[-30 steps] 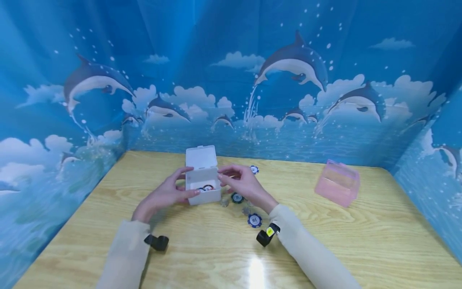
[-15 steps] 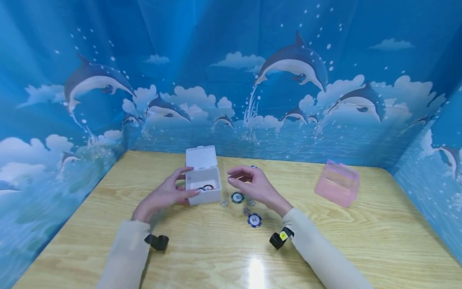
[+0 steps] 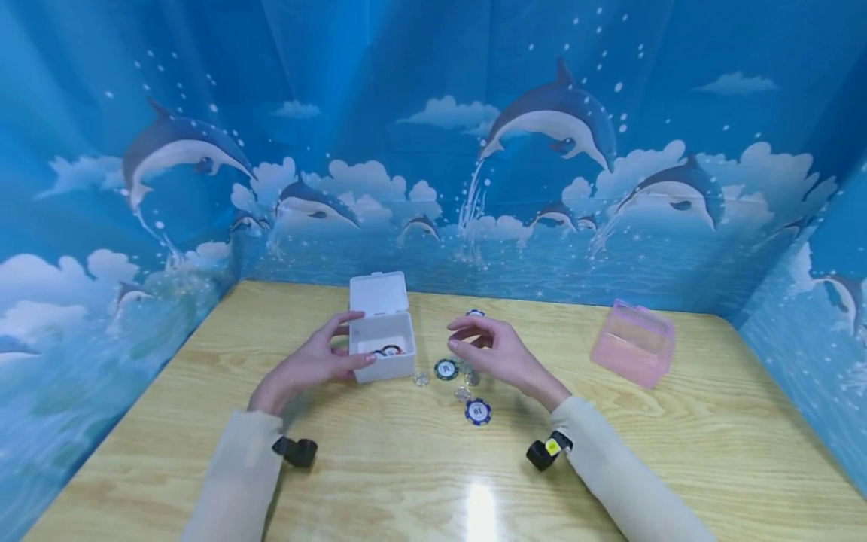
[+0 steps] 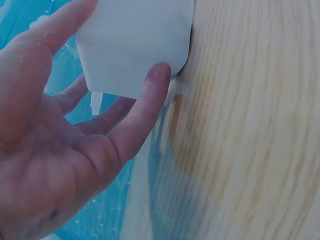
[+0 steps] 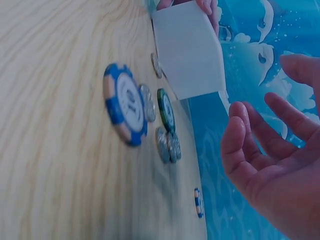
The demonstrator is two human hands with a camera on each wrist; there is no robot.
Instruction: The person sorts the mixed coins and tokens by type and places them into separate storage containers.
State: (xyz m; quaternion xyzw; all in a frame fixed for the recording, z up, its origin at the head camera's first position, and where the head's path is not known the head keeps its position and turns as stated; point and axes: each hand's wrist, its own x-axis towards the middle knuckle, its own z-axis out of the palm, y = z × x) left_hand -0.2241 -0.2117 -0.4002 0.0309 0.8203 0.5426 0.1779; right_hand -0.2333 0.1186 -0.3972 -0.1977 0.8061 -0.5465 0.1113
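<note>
A white plastic box [image 3: 396, 368] stands on the table with its lid [image 3: 378, 293] flipped back. Poker chips [image 3: 390, 351] lie inside it. My left hand [image 3: 313, 363] holds the box's left side, thumb over the front rim; the left wrist view shows fingertips against its white wall [image 4: 135, 45]. To the right, my right hand [image 3: 500, 354] hovers above loose pieces, fingers loosely bent and nothing between them. Below it lie a green-edged chip [image 3: 446, 369], a blue chip marked 10 [image 3: 478, 412] and several silver coins [image 5: 162, 144]. Another blue chip [image 3: 476, 312] lies farther back.
A translucent pink box [image 3: 633, 346] sits on the right side of the wooden table [image 3: 379, 482]. Blue curtains [image 3: 406, 135] printed with dolphins rise along the back and sides of the table.
My right hand has drawn away from the box's right rim, moving right over the coins and chips. My left hand keeps its hold on the box.
</note>
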